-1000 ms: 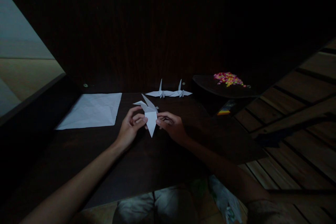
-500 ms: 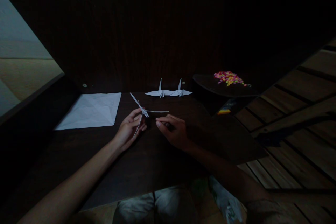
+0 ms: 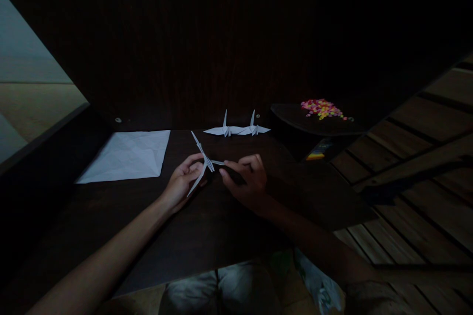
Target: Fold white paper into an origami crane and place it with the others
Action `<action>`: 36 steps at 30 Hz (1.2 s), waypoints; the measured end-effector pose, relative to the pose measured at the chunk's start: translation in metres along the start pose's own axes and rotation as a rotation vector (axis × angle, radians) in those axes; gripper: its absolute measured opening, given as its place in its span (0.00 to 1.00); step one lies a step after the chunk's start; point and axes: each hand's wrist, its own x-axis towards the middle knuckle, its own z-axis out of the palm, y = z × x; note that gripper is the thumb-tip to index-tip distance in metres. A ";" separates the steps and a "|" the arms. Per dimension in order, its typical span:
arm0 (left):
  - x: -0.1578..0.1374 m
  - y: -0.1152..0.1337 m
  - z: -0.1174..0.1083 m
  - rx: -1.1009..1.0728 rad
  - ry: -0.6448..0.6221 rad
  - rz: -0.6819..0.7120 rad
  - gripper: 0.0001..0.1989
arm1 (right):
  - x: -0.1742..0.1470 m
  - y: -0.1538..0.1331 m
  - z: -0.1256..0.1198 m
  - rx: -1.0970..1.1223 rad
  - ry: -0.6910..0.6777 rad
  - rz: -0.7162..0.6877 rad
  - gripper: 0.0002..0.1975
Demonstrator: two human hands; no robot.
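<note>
Over the desk, my left hand (image 3: pixel 183 179) is closed on a white folded paper crane (image 3: pixel 207 160), fingers around its lower part. The crane's thin points spread up, down-left and to the right. My right hand (image 3: pixel 247 179) is at the right-hand point, its index fingertip covering the end of it. The thumb sits just below, and the other fingers are curled. Behind the hands, two more white paper cranes (image 3: pixel 236 131) stand side by side against the back panel, their wings meeting or overlapping.
To the left lies a creased white paper sheet (image 3: pixel 127 155). On a small raised shelf (image 3: pixel 291 118) at the right rests a heap of tiny pink, red and yellow pieces (image 3: pixel 322 109). A rainbow-striped item (image 3: pixel 316 156) sits beneath it. Wooden slats (image 3: pixel 424 206) lie beyond the desk.
My right hand has lifted its fingers onto the crane's right-hand point, with index and thumb now further apart. The crane has shifted slightly right and turned in my left hand.
</note>
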 end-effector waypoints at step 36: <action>-0.013 -0.005 -0.006 1.266 0.101 0.976 0.03 | -0.001 0.013 0.008 -0.148 -0.170 -0.130 0.03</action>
